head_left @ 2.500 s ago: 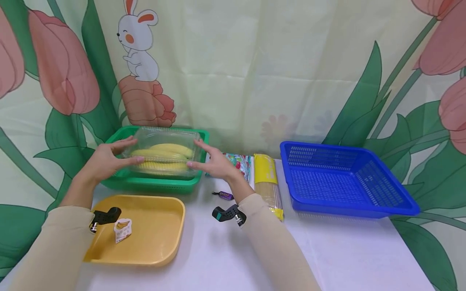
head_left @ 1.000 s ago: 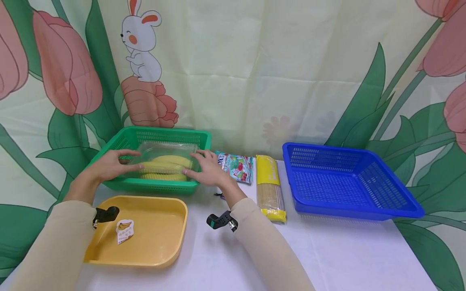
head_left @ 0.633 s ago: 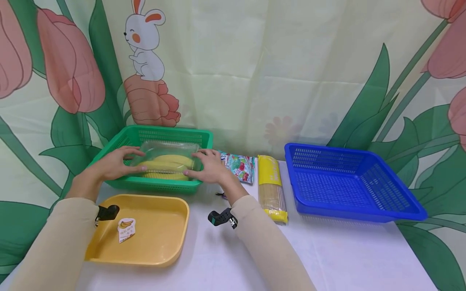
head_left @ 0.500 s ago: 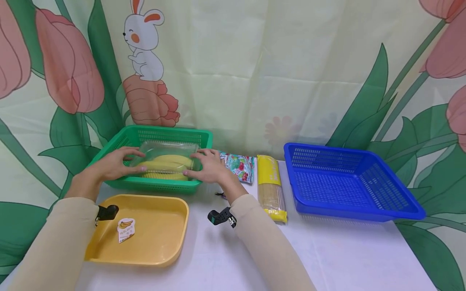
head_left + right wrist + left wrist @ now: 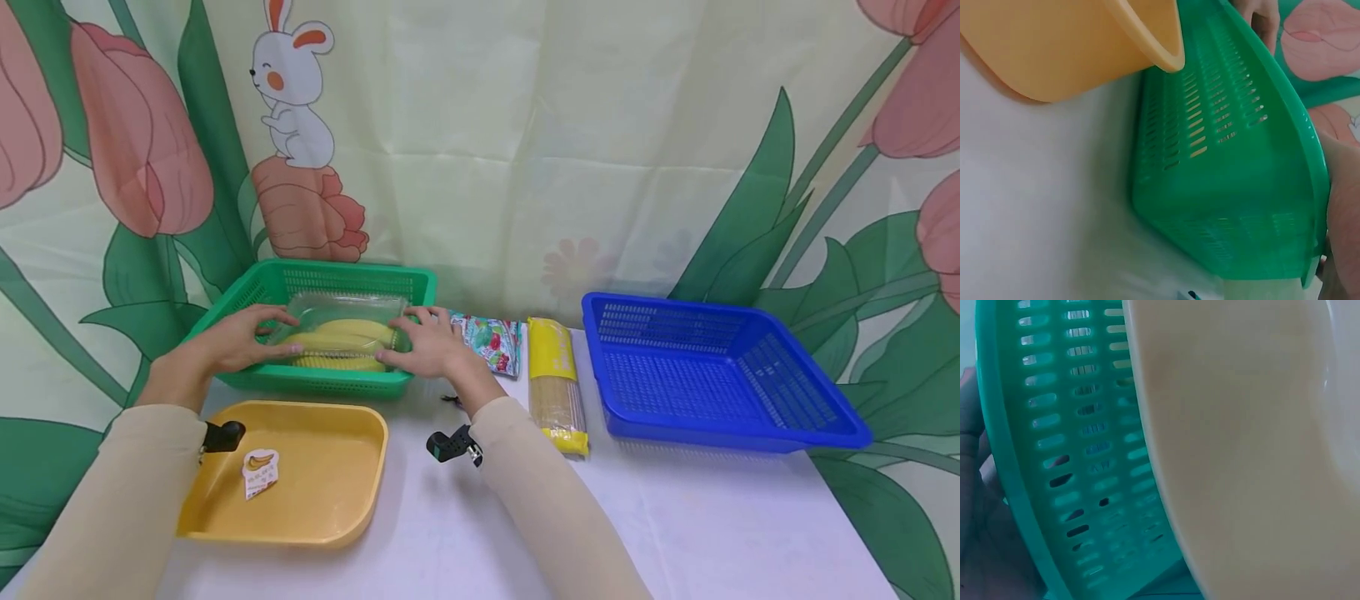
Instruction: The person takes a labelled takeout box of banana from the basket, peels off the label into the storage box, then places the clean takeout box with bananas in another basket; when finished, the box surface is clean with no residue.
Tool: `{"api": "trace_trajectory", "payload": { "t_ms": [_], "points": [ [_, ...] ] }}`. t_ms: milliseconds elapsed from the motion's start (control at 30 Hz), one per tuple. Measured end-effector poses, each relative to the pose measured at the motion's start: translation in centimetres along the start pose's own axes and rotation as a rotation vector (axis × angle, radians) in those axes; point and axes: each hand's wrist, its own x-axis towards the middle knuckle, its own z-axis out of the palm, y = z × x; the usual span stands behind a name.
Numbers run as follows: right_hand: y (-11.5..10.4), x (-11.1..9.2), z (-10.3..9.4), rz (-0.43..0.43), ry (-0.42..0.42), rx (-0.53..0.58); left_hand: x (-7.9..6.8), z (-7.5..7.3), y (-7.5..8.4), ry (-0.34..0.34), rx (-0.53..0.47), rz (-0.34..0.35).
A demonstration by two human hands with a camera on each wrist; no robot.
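Note:
A clear plastic box with yellow bananas inside sits down in the green basket, at the left of the head view. My left hand grips the box's left end, its thumb along the near side. At the opposite end, my right hand holds the box between thumb and fingers, with its wrist over the basket's right rim. Both wrist views mostly show the green basket's outer wall and hide the box; each has part of its own hand at one edge.
In front of the basket stands a yellow tray with a banana label. To the right lie a colourful packet, a yellow noodle pack and a small dark item. A blue basket stands farther right.
Both hands have lowered the banana box from above the green basket's rim down into it. Over the last half second, hands and box have hardly moved.

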Motion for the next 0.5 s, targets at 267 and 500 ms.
{"api": "trace_trajectory", "payload": {
  "t_ms": [267,500],
  "points": [
    [-0.2,-1.3,-2.2,-0.090,-0.060,0.004,0.0,0.1,-0.6,0.047,-0.087,-0.009],
    [0.5,-4.0,-3.7,-0.185,-0.051,0.004,-0.2,0.4,0.3,0.123,-0.042,-0.030]
  ]
}}
